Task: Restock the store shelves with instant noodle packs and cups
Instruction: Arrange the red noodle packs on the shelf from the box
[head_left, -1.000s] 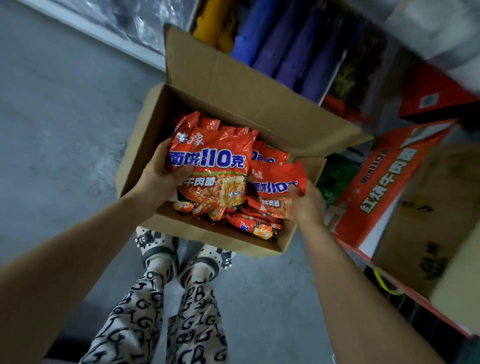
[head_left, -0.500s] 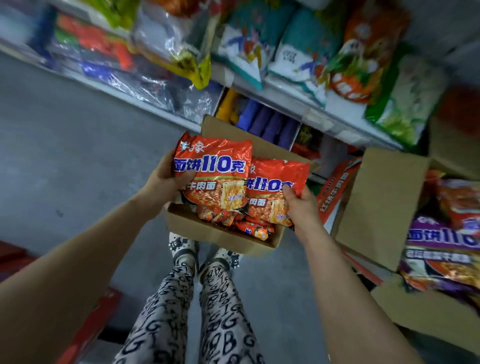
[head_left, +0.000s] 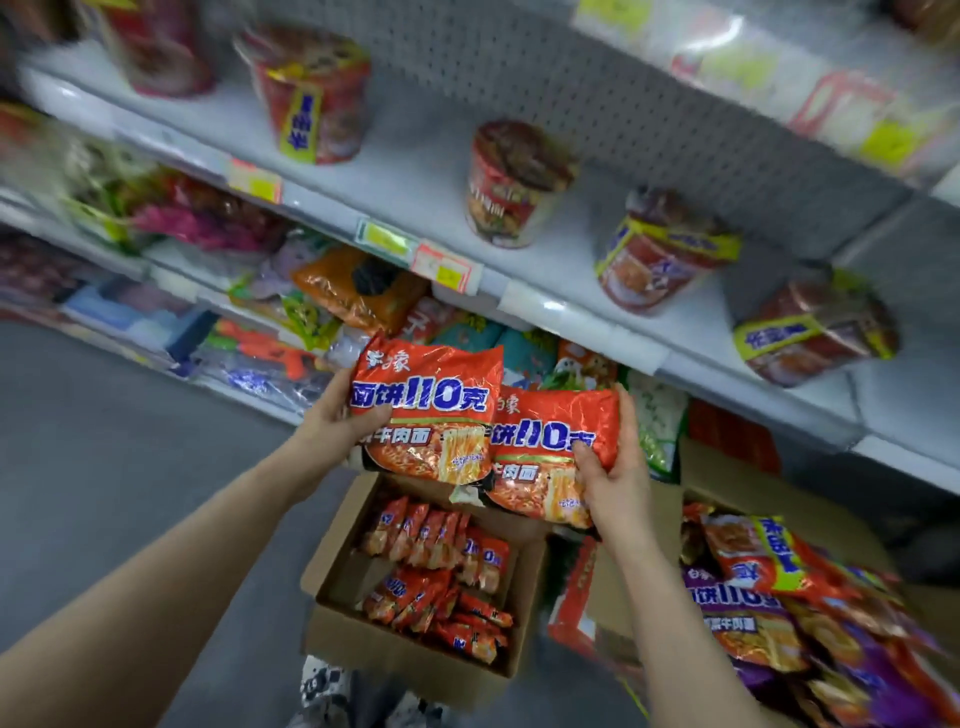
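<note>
My left hand (head_left: 337, 415) grips an orange noodle pack (head_left: 431, 400) by its left edge. My right hand (head_left: 613, 462) grips a second orange noodle pack (head_left: 540, 447) by its right edge. Both packs are held side by side, above the open cardboard box (head_left: 395, 649) on the floor and in front of the shelves. More orange packs (head_left: 441, 571) stand and lie inside that box. On the white shelf (head_left: 415, 192) above the packs stand several noodle cups (head_left: 514, 182), spaced apart.
A second open box (head_left: 779, 499) at the right holds purple and orange noodle packs (head_left: 753, 603). Lower shelves hold bagged goods (head_left: 358, 291). Grey floor (head_left: 130, 467) spreads to the left. My feet show below the box.
Both hands have lifted the two orange packs out of the box and up to shelf height. The view has swung up from the box to the shelves.
</note>
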